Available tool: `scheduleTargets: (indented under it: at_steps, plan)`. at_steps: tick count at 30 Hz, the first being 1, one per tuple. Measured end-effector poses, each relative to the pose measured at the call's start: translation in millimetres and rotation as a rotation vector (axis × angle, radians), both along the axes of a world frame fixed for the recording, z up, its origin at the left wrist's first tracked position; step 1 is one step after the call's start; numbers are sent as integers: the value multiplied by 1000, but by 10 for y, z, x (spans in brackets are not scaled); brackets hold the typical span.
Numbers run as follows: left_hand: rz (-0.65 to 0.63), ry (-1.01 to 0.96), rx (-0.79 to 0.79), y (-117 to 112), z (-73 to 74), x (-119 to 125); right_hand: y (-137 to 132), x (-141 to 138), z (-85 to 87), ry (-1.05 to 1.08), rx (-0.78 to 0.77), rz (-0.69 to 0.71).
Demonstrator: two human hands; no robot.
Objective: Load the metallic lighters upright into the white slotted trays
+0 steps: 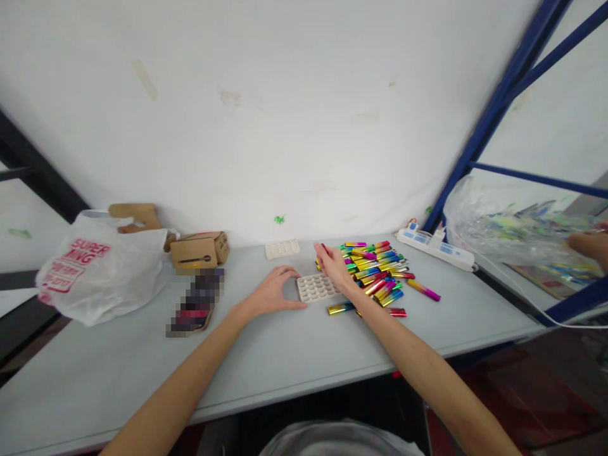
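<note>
One left hand (277, 292), spread wide, touches the dimpled tray (316, 288) midway between front and back edges of the tabletop (270, 361), apparently steadying it; the right hand (333, 266) pinches beside shiny tubes (373, 276), its hold unclear.

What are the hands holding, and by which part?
The left hand holds an off-white rectangular tray with rows of round cells by its left end, at the corners. The right hand is pinched closed; whether it holds anything cannot be told.
</note>
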State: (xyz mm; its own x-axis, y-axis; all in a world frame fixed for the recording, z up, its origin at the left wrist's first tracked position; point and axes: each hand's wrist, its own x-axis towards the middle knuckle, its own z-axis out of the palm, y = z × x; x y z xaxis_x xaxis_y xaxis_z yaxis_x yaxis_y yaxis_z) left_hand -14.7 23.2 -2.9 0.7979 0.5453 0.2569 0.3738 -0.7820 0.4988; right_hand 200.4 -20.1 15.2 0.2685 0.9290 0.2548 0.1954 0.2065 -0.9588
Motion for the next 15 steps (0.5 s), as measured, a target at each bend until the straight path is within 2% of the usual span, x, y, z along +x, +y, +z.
scheduleTargets:
  at_steps: [4, 7, 15]
  plan:
    - [17, -38, -19, 2, -16, -2, 1, -18, -114, -161, 44, -138]
    - [33, -46, -18, -5, -42, 3, 5, -13, -137, -212, 46, -182]
    - [32, -53, -29, -2, -51, 12, -23, 32, -144, -233, 56, -59]
